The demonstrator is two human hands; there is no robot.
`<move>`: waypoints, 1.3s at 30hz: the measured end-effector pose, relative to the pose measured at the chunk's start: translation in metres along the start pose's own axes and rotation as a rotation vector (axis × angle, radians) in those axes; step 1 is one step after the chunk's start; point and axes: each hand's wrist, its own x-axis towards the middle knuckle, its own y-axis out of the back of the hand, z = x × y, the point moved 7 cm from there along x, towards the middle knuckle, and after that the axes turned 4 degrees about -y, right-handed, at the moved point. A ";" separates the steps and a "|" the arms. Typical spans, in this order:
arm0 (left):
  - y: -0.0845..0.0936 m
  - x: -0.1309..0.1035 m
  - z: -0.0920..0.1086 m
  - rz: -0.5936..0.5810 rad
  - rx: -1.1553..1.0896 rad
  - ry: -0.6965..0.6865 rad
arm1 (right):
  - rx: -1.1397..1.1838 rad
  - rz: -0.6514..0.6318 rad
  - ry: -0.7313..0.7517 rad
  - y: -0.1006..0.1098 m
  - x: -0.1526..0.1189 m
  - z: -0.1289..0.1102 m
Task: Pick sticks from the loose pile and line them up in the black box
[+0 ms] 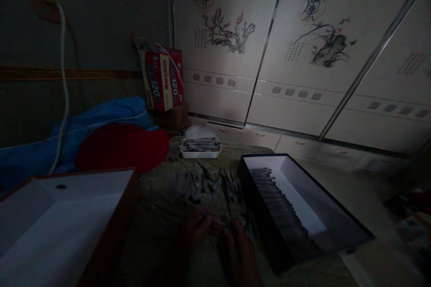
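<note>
In the dim head view, my left hand [195,229] is closed on a thin pen-like stick [206,211] in front of the pile. My right hand [237,251] sits just to its right, fingers curled at the stick's near end; its fingertips are dark and blurred. Beyond both hands, many thin dark-tipped sticks [191,183] lie loose on the table [148,251]. At the right, a black box [336,215] with a white inside holds a long row of similar sticks [276,197]. A white tray [201,154] at the back is filled with more sticks.
An open reddish-brown box [81,215] with a white inside stands at the left. Behind it are a red round thing [121,148] and blue cloth [111,112]. Red printed packages [164,78] stand by the wall, near white cabinet doors [229,22]. A white cable [63,76] hangs left.
</note>
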 end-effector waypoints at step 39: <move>-0.008 -0.006 0.015 -0.033 0.107 -0.013 | 0.015 -0.080 0.028 -0.001 0.003 -0.009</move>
